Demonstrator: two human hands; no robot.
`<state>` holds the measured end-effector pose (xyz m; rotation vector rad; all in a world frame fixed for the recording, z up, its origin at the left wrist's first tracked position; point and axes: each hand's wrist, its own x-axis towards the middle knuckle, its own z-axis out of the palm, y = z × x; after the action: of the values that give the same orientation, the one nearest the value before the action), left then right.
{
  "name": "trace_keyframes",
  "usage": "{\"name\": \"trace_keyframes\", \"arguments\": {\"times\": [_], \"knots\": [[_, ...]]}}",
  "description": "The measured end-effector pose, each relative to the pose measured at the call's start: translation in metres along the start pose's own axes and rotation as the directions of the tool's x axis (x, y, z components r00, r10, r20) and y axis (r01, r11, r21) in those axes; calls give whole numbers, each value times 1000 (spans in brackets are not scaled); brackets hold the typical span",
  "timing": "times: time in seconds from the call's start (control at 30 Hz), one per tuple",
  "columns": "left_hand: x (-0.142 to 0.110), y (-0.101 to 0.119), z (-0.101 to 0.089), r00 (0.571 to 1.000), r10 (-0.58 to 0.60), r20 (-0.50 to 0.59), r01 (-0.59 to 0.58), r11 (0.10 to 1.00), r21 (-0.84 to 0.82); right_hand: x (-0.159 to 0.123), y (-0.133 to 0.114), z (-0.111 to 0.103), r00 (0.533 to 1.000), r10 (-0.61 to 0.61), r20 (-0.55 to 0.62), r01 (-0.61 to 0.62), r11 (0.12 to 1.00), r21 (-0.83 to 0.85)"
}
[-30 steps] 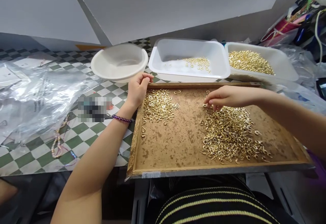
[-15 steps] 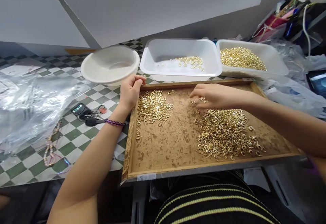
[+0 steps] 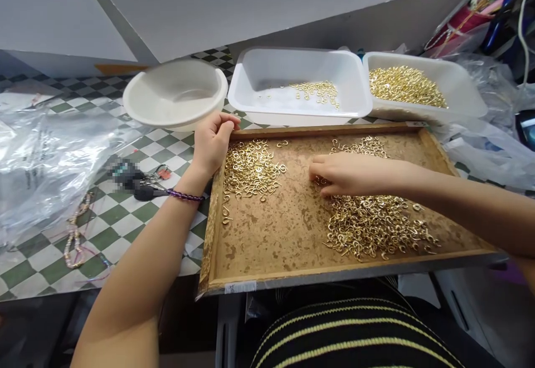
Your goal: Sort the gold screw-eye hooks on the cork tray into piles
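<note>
My left hand (image 3: 212,140) is closed over the far left corner of a wooden tray (image 3: 271,273). Inside the tray, a smaller pile of gold S-shaped hooks (image 3: 251,170) lies by the left wall. The larger pile of the same hooks (image 3: 376,228) covers the right half. My right hand (image 3: 340,174) is on the upper left part of that larger pile, its fingers bent down and drawn together around some hooks. A few gold hooks show beneath its fingertips; the palm hides the rest.
Behind the tray stand a white round basin (image 3: 175,97), a white rectangular tub (image 3: 254,78) with scattered hooks and another tub (image 3: 463,97) heaped with gold pieces. Keys (image 3: 144,192), a beaded strand (image 3: 74,245) and clear plastic bags (image 3: 45,156) lie on the checkered cloth at left.
My right hand's fingers have curled inward, and loose hooks now show beyond the hand. My left hand keeps its hold on the tray corner. The view has shifted slightly.
</note>
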<state>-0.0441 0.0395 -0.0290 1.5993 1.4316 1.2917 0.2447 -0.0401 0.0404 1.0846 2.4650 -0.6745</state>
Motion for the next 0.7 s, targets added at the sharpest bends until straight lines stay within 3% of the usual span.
{"name": "trace_keyframes", "arguments": {"times": [0.2,0.4,0.5,0.57,0.63,0.7], "knots": [[0,-2,0,999,25,26,-25,1000,14,9,-13,2,997,-73,23,72,997,41],[-2,2,0,1000,12,25,-14,997,77,62,-42,1,969,-174,-177,198,971,131],[-2,1,-1,999,18,40,-22,994,110,81,-59,-7,914,-250,-318,302,945,124],[-1,0,-1,999,15,50,-21,993,114,75,-60,-15,863,-298,-408,365,926,96],[-1,-1,-2,999,10,53,-16,994,110,53,-46,-20,790,-331,-516,417,907,55],[-1,0,-2,999,3,53,-9,993,119,21,-17,-14,717,-330,-614,428,904,14]]}}
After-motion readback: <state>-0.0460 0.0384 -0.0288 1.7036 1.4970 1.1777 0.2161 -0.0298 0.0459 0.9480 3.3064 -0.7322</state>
